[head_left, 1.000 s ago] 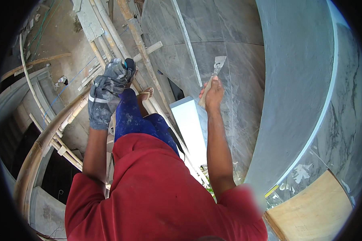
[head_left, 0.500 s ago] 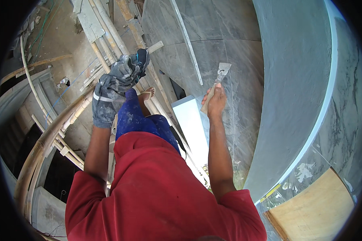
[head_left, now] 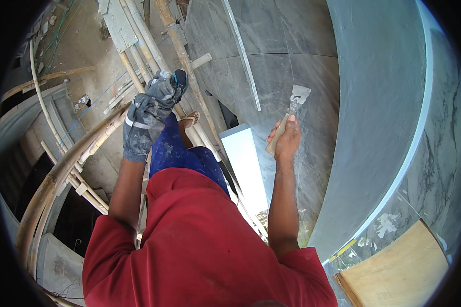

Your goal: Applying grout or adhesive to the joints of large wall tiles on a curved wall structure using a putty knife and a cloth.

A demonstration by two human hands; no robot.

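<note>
Nearest is the red short-sleeved cloth shirt [head_left: 210,240], bare forearms reaching past it. The ungloved right hand [head_left: 289,138] is wrapped round the tan, wood-looking handle [head_left: 277,139] of a flat metal putty knife [head_left: 294,105], thumb lying toward its neck. The left hand [head_left: 156,102], in a dusty dark-grey fabric glove with a pale band, is curled beside the blue, white-smudged trousers [head_left: 182,148]; a dark rounded piece with a teal touch [head_left: 181,84] shows at its end, and I cannot tell whether that is gripped or part of the glove.

The putty knife should be light, its handle stiff, its pale-smeared blade [head_left: 300,94] thin and perhaps springy; it hardly looks fragile, though dust could make it slick. The handle is the place to hold, clear of the flared edge. Beyond the blade is the grey marbled panel [head_left: 317,79]; the blade appears below its horizontal seam, right of the narrow pale strip's [head_left: 245,56] lower end. Contact cannot be told.
</note>
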